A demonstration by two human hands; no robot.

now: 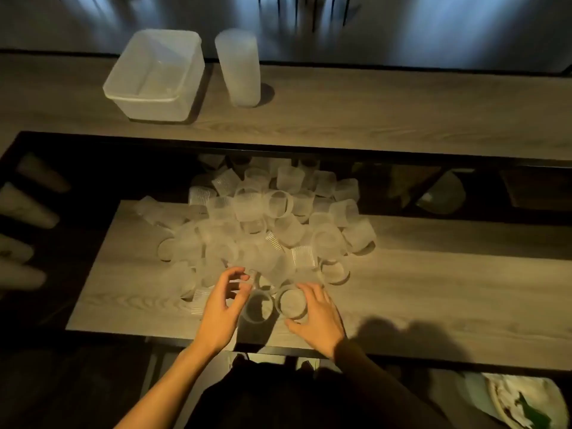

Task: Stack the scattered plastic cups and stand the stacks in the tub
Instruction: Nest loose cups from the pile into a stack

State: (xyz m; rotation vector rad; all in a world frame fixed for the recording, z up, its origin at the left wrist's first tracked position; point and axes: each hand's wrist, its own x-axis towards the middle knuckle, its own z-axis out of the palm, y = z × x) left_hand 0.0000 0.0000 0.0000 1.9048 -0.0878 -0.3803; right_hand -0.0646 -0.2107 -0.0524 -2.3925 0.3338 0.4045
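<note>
Cup pile (263,224) lay loose at centre frame on the near table (433,289), cups on their sides, mouths facing every way. At its near edge two stood mouth-up, just beside each other. Right hand (318,311) curled round the right cup (291,302), thumb on the near side, fingers on the far side. Left hand (224,301) was half-curled beside the left cup (257,306), thumb and forefinger apart; contact not resolvable.

Judgement: lower right cup straight into left, rims level, left hand steadying the base. Thin walls would likely buckle if squeezed.

Tub (154,78) sat upper left on the far counter (402,119). Tall stack (238,66) stood just right of it, outside.
</note>
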